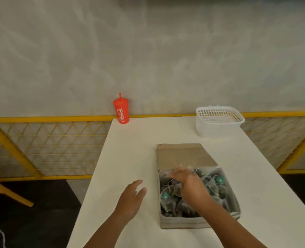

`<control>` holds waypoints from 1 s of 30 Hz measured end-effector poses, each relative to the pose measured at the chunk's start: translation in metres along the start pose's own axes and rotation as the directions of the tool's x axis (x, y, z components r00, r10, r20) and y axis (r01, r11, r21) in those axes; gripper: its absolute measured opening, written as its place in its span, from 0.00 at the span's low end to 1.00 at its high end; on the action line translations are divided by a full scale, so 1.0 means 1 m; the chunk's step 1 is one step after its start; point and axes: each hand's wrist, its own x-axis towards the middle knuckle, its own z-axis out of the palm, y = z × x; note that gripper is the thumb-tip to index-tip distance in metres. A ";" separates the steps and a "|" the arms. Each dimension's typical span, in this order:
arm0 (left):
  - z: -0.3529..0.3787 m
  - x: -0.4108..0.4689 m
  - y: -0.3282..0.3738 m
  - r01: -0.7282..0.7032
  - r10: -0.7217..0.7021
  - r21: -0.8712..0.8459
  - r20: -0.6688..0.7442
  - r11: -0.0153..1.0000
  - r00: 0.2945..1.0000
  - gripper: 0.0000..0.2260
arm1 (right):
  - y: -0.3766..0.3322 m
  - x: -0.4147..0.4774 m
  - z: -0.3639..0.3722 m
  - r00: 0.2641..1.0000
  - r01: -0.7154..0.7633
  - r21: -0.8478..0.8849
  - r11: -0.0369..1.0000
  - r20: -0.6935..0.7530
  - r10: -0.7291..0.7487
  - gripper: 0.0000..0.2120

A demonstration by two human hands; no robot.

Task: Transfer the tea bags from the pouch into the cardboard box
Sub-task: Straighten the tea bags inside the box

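Observation:
An open cardboard box (180, 223) lies on the white table (255, 176), its lid flap (185, 155) folded flat away from me. Several grey tea bags (217, 188) with strings and green tags fill the box. My right hand (187, 179) hovers over the far left part of the box with straight, spread fingers, blurred by motion and holding nothing. My left hand (132, 196) floats above the table just left of the box, fingers relaxed and empty. No pouch is in view.
A red Coca-Cola cup (121, 111) with a straw stands at the table's far left corner. A white plastic basket (217, 121) sits at the far right. A yellow mesh fence (49, 145) runs behind the table. The table's left edge drops to a dark floor.

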 end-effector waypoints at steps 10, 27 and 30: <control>0.053 0.020 0.032 0.086 -0.089 -0.063 -0.038 0.994 0.995 0.20 | 0.077 -0.003 -0.032 0.983 -0.138 0.060 0.989 -0.117 0.145 0.25; 0.075 0.055 0.040 0.160 -0.155 -0.264 0.039 0.951 0.987 0.23 | 0.140 0.014 -0.023 0.854 -0.386 0.655 0.650 -0.014 0.521 0.26; 0.072 0.065 0.039 0.151 -0.146 -0.293 0.040 0.944 0.988 0.22 | 0.142 0.015 -0.022 0.862 -0.364 0.704 0.610 0.007 0.506 0.24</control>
